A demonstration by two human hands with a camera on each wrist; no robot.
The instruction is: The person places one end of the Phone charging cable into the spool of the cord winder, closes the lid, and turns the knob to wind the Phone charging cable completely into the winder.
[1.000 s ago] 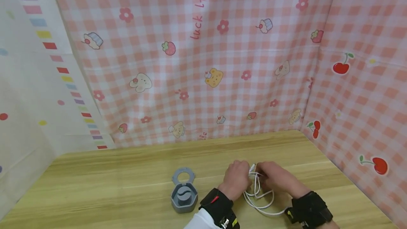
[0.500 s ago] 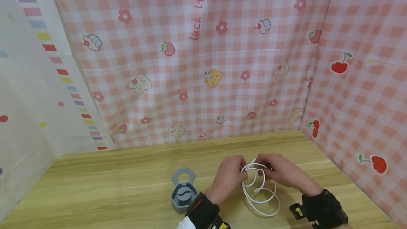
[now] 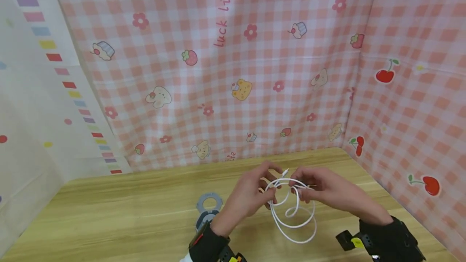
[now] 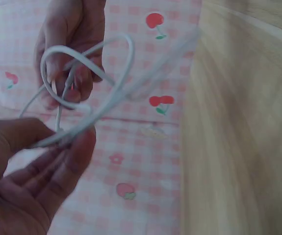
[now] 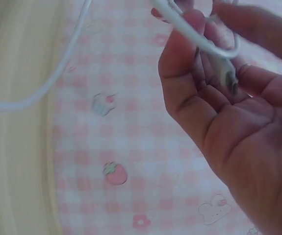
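Observation:
A white charging cable (image 3: 299, 242) hangs in loose loops between both hands, lifted above the table. My left hand (image 3: 244, 193) pinches the upper part of the loops between thumb and fingers; one plug end (image 3: 285, 172) sticks up beside its fingertips. In the left wrist view the cable (image 4: 97, 115) crosses that hand's thumb and fingertips. My right hand (image 3: 329, 189) holds the other side of the loops with curled fingers. A plug with a metal tip (image 5: 227, 73) lies against the right hand's fingers in the right wrist view.
A grey hexagonal case (image 3: 202, 218) with its ring-shaped lid (image 3: 200, 204) flipped back stands on the wooden table (image 3: 120, 213), partly hidden by the left forearm. Pink checked cloth (image 3: 218, 124) hangs behind and at the right, white cloth (image 3: 32, 132) at the left.
Both hands have risen with the cable, lifting its loops off the table and spreading them wider. The left forearm has moved left and now covers part of the grey case.

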